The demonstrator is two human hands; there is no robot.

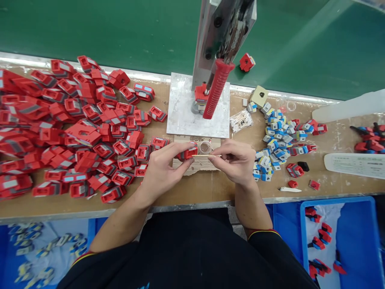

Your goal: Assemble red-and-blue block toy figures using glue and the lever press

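Observation:
My left hand (164,167) is closed on a small red plastic part (189,153), pinched between thumb and fingers. In my right hand (234,160) is a thin pale stick (204,155), which looks like a cotton swab. Its far end reaches the right side of the red part, and the tip is too small to make out. Just beyond the stick, a small round clear dish (205,147) sits on a piece of torn cardboard (198,168). Both hands are held above that cardboard, close together.
Behind the hands stands a press with a red handle (219,88) on a metal plate (180,116); a red part sits under it. Red parts (81,132) heap up at left. Blue-white pieces (276,136) and a swab packet (240,120) lie right. Blue bins (373,241) flank me below.

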